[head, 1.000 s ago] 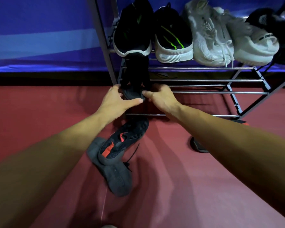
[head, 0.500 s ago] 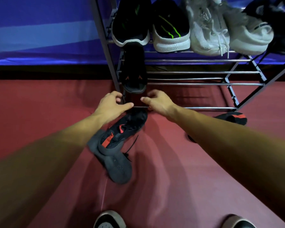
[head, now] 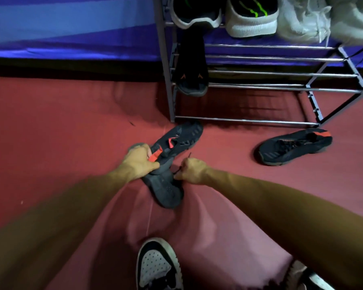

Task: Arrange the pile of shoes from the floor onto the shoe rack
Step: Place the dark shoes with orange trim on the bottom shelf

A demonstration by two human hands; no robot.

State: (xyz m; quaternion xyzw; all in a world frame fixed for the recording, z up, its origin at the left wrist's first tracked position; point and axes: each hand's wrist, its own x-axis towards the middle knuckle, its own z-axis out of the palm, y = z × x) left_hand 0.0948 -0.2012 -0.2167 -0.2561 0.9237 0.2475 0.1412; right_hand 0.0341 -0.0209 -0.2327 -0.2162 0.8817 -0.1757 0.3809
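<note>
The shoe rack (head: pixel 260 87) stands at 1 o'clock. On the floor (head: pixel 71 132) at centre, the upper sneaker (head: pixel 182 137) lies across the lower sneaker (head: pixel 168 193). The left hand (head: pixel 138 162) grips the upper sneaker's heel, apparently for lifting. The right hand (head: pixel 192 170) pinches a loose lace (head: pixel 189 155), likely to prevent snagging.

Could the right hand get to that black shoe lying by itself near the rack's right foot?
Probably yes: only bare floor lies between the right hand and that shoe, though it first has to drop the lace it pinches.
</note>
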